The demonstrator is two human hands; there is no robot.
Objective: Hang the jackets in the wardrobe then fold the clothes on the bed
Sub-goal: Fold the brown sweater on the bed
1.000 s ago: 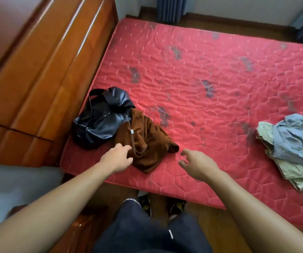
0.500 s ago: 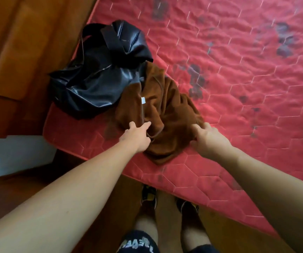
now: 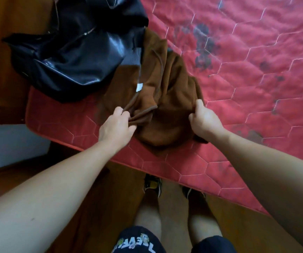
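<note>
A crumpled brown jacket [image 3: 167, 92] with a drawstring and a small white tag lies near the front corner of the red quilted mattress [image 3: 256, 73]. My left hand [image 3: 117, 126] grips a bunched fold at its left side. My right hand [image 3: 203, 119] pinches the fabric at its right edge, thumb on top. A black leather jacket [image 3: 74, 50] with a silver zipper lies heaped just behind and to the left, touching the brown one.
Orange-brown wooden furniture [image 3: 13, 15] stands along the mattress's left side. A pale surface [image 3: 10, 143] sits low at the left. The wooden floor [image 3: 238, 225] and my own legs and shoes lie below the mattress's front edge.
My view has dropped and closed in on the jackets. Both hands reached forward from above the mattress edge and took hold of the brown jacket at its two sides.
</note>
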